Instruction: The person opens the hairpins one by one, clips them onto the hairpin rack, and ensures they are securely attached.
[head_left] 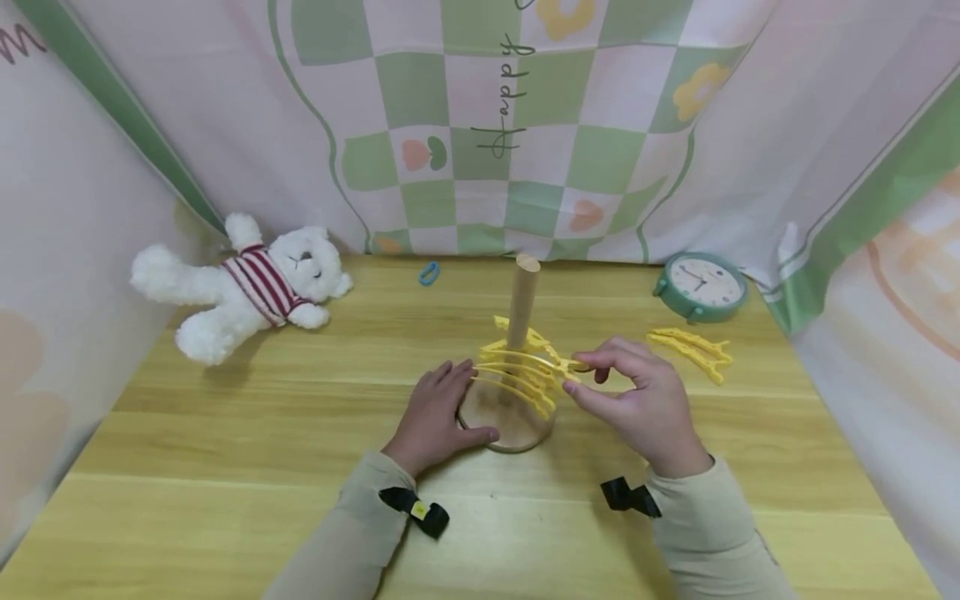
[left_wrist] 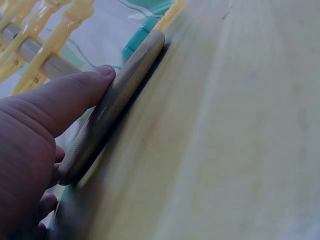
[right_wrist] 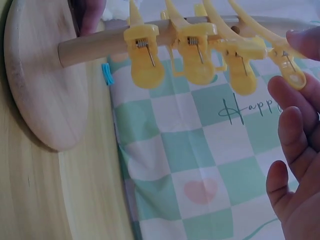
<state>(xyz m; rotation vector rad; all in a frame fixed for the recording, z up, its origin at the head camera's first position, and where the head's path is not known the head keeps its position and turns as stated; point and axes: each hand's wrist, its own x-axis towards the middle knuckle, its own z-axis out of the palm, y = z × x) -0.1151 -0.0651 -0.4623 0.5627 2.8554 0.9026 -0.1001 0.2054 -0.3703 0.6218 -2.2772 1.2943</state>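
Observation:
A wooden stand (head_left: 517,425) with a round base and an upright post (head_left: 522,302) rises mid-table. My left hand (head_left: 435,419) holds the base at its left side, the thumb (left_wrist: 82,90) against the rim and the other fingers farther back. Several yellow hair clips (right_wrist: 197,55) sit one above another along the post. At the top of that row, my right hand (head_left: 647,400) pinches the spring end of a yellow hair clip (right_wrist: 289,70) between thumb and fingers. Whether its far end touches the post is unclear.
A pair of yellow clips (head_left: 693,350) lies on the table at the right, in front of a green clock (head_left: 701,287). At the back left is a white teddy bear (head_left: 258,283) in a striped shirt. A small blue ring-like item (head_left: 429,273) lies near the curtain (head_left: 480,200).

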